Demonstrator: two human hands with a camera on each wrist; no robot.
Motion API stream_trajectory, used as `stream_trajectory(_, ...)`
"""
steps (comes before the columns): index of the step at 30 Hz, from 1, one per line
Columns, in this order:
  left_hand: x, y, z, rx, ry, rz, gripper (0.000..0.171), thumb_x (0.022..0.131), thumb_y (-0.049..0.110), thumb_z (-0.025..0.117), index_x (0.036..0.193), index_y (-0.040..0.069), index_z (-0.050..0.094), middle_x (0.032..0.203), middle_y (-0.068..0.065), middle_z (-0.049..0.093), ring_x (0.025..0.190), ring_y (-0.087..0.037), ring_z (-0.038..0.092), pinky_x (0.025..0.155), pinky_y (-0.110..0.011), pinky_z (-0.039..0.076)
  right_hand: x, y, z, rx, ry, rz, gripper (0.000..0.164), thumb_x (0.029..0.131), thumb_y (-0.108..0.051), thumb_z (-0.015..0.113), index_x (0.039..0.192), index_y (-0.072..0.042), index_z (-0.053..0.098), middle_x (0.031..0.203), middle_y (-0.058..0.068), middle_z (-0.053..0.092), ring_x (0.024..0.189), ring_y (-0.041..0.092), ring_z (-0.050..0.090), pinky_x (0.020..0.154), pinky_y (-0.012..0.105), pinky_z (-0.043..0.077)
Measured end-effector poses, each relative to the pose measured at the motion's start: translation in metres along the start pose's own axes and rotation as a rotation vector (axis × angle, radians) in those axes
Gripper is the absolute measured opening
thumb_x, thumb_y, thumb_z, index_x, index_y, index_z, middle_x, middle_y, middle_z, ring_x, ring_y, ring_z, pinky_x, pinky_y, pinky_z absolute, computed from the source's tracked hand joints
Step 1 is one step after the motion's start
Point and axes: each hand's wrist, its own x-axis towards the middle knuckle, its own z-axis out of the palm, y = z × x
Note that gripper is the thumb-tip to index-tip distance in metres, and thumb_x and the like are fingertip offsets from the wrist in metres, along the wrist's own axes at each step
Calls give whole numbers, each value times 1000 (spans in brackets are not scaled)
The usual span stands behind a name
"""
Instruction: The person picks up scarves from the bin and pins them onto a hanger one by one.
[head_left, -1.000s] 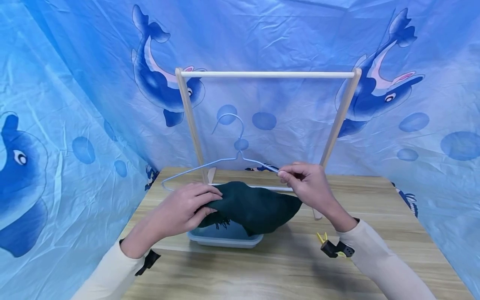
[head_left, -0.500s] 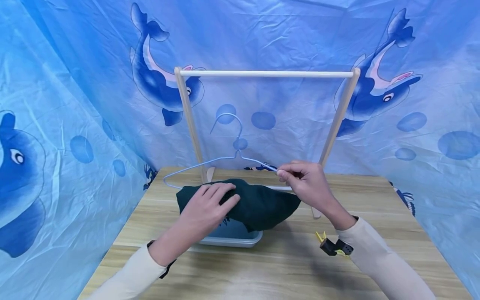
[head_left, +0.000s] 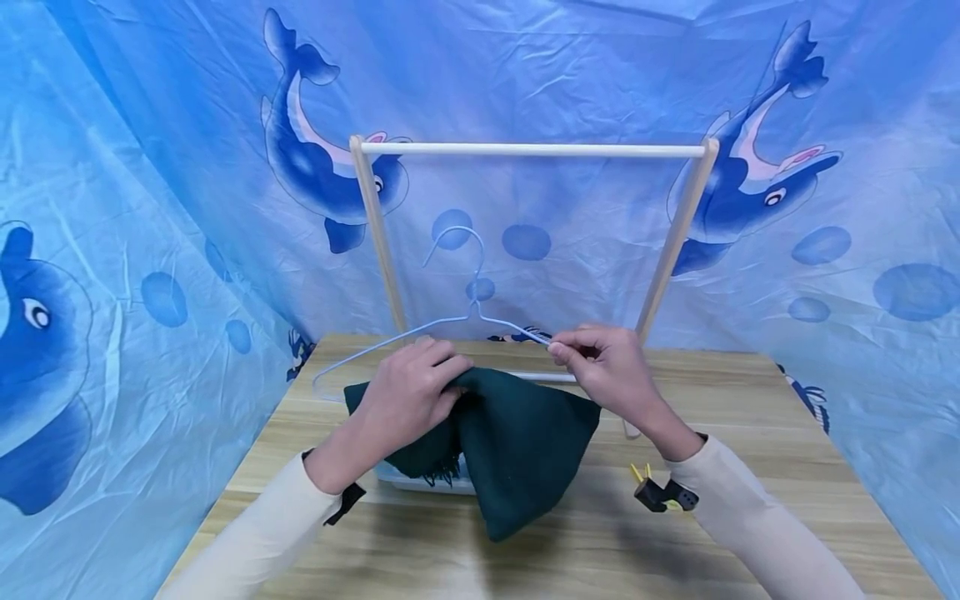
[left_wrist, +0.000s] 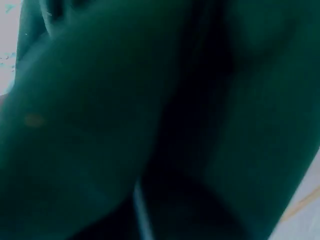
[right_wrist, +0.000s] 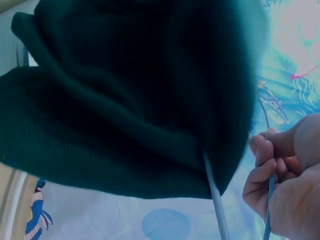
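Low in the centre of the frame, a pale blue tray sits on the wooden table, its inside hidden by the dark green cloth hanging above and before it, fringe dangling near the rim. Left of centre, the left hand grips that cloth between thumb and fingers. Right of centre, the right hand pinches the blue hanger by its sloping shoulder! And in the right-wrist view, at lower centre, the hanger's bottom bar disappears into the cloth's folds.
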Motion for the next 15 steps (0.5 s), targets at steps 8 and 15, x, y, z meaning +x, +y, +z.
stream_trajectory(8,21,-5,-30,-43,-84,154,28,78,11,89,99,12,70,80,-2,49,69,-15,47,60,-27,44,2,1,5,-6,18,-32,9,91,1,75,93,-5,82,69,-2,65,56,7,50,53,20,41)
stream_trajectory(15,18,-4,-32,-33,-156,174,30,79,18,89,105,14,73,82,0,55,71,-15,52,63,-25,47,5,-2,2,41,24,-7,9,91,2,74,92,-2,81,74,4,69,58,9,55,53,20,45)
